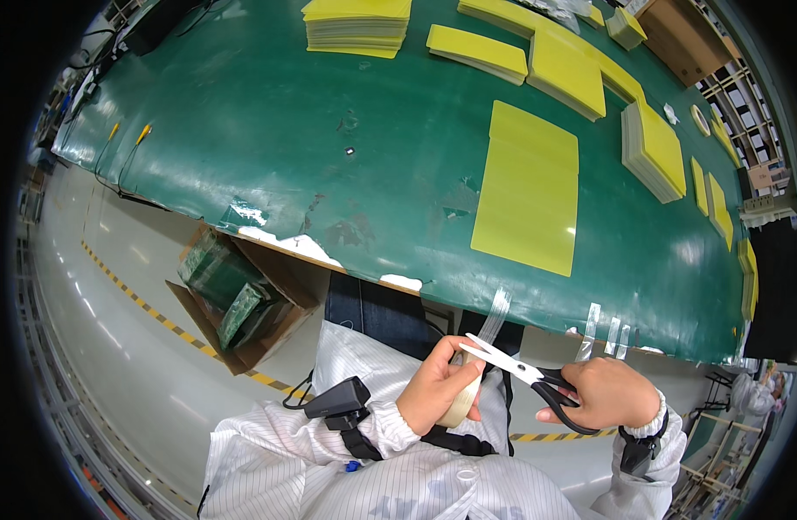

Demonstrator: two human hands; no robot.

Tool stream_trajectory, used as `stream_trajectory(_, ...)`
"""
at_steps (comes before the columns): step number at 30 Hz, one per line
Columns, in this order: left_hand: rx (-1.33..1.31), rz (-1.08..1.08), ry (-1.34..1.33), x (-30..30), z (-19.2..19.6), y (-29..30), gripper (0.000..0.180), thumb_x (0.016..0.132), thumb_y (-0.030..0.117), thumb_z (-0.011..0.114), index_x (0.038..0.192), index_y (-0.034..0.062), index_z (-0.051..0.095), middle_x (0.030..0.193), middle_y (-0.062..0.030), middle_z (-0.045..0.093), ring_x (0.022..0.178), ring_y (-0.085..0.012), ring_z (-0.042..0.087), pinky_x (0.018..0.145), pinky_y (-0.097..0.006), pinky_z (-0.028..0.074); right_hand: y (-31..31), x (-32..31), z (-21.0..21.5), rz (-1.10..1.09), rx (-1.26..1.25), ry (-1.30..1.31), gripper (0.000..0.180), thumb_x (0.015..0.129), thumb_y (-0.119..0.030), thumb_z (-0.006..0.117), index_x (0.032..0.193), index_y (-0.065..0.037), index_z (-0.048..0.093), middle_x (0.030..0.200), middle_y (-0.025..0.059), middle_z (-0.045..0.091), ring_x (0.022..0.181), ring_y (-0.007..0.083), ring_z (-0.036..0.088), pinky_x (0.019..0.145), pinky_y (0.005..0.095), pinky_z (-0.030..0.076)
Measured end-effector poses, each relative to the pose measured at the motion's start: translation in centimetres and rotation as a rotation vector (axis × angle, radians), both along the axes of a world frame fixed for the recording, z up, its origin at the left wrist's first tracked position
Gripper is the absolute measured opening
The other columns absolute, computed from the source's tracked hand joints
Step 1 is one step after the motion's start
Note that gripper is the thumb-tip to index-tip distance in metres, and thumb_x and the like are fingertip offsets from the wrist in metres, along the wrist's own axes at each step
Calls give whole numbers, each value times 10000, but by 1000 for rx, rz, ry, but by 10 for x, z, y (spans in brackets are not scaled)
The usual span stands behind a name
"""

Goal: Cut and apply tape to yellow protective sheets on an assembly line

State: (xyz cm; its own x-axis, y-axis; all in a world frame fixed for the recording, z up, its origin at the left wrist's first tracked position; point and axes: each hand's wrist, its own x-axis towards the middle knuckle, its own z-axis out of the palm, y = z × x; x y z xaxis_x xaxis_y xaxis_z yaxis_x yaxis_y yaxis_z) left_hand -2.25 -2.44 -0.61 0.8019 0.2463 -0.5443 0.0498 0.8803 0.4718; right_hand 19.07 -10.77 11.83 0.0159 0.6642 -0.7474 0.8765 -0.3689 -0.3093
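Observation:
My left hand (431, 390) is closed around a roll of tape (460, 407) just off the table's near edge. From the roll a clear tape strip (497, 312) runs up to the edge of the green table (398, 173), where its end is stuck. My right hand (619, 394) grips scissors (521, 371) by their black handles. Their pale blades are parted and lie at the strip, close to my left fingertips; whether the strip is between them I cannot tell. Several short tape pieces (591, 328) hang from the table edge above my right hand.
Two yellow sheets (528, 191) lie end to end near the front. Stacks of yellow sheets (357, 28) and more piles (654, 152) stand farther back and right. An open cardboard box (242, 299) sits on the floor at left. Wires with yellow tips (144, 134) lie at the left edge.

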Motion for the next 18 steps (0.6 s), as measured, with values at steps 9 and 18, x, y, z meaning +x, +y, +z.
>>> stream_trajectory(9, -7, 10, -36, 0, -3, 0, 261, 958, 193, 521, 1161, 101, 386, 686, -83, 563, 531, -176, 587, 495, -313, 517, 6, 4, 0, 45, -35, -31, 705, 738, -692, 596, 625, 2, 556, 538, 167, 557, 501, 360, 575, 490, 402, 465)
stream_trajectory(18, -21, 29, -3, 1, -2, 0, 213, 955, 176, 520, 1131, 87, 437, 678, -73, 561, 511, -159, 578, 466, -298, 512, 11, 5, 1, 75, -37, -40, 719, 735, -721, 567, 616, -12, 554, 545, 162, 562, 516, 360, 582, 501, 410, 470)
